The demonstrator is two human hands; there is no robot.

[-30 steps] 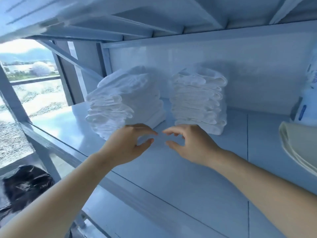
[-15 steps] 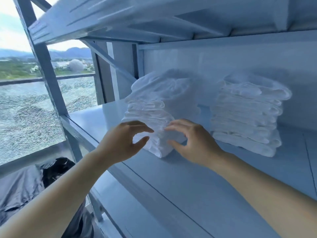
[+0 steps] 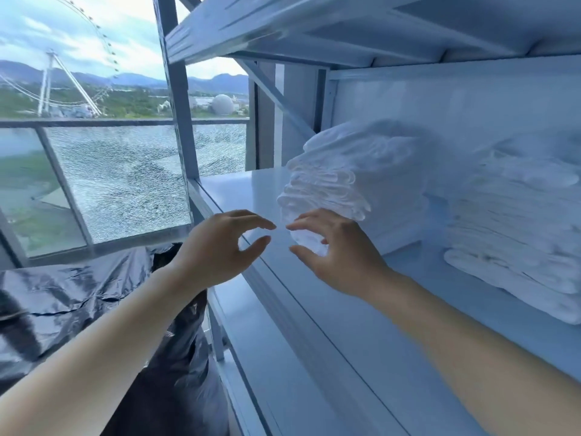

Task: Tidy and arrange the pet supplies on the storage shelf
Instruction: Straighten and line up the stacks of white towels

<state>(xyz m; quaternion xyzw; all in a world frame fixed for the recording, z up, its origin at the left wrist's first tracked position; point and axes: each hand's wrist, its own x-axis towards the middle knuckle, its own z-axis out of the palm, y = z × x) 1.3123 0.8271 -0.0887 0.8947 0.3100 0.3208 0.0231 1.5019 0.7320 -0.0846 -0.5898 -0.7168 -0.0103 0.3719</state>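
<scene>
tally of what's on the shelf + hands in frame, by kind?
White folded pad stacks: 2, left stack and right stack, both on the shelf
Hands: 2, left hand and right hand, both open and empty
Total: 4

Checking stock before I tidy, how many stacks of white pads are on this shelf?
2: the left stack leans just beyond the right hand; the right stack runs off frame. More may be hidden.

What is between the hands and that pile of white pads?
Nothing visible. The left hand and right hand are open, close in front of the nearer white pad stack, with only bare shelf below. The right fingertips overlap its lower edge; contact is unclear.
</scene>
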